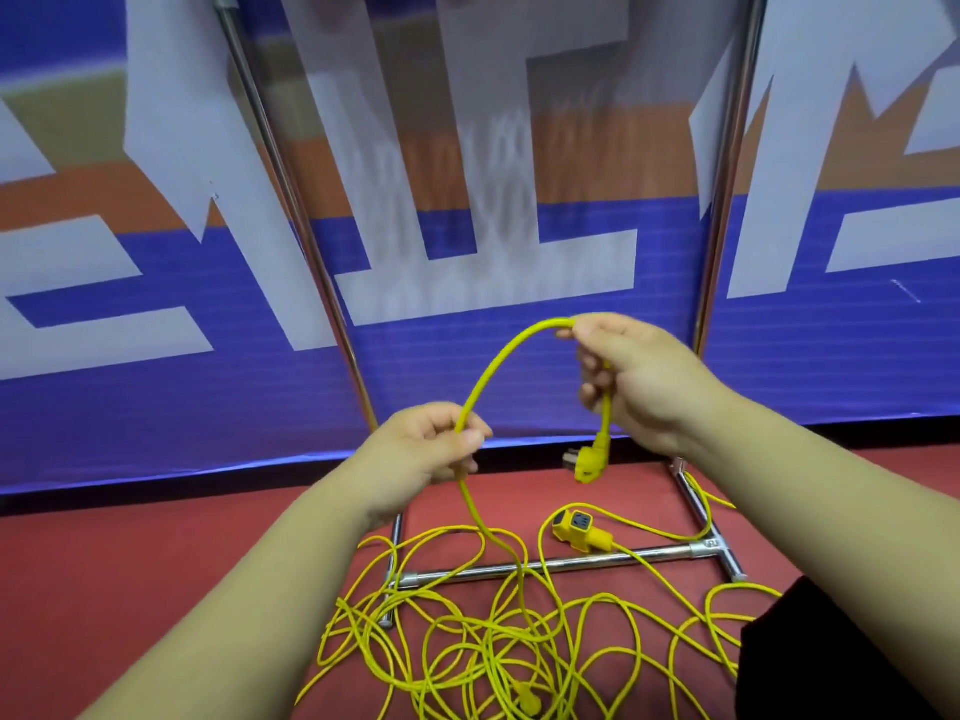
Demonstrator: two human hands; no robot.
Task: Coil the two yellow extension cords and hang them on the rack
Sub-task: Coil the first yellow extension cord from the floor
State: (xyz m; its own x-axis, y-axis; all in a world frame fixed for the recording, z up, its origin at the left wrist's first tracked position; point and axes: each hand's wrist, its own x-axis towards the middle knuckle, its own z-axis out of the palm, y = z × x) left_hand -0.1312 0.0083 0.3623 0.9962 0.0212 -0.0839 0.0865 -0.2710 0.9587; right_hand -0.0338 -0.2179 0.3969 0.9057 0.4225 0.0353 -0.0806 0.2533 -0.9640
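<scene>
The chrome tubular rack (pixel 582 562) stands on red floor (pixel 156 563), with a loose tangle of thin yellow extension cords (pixel 519 636) sprawled over its base bar. I see my right hand (pixel 639 387) and left hand (pixel 426 449) each pinching one raised cord (pixel 497 357), its yellow plug (pixel 589 459) dangling beneath the right.

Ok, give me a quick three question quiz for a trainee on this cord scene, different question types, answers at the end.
1. True or false: the plug hanging below the right hand rests on the floor.
2. What lies on the floor by the rack's base bar? A socket block, B hammer, C bucket.
3. Fill in: the left hand pinches the yellow ____.
Key: 1 false, it hangs in the air. 2 A. 3 cord.
</scene>
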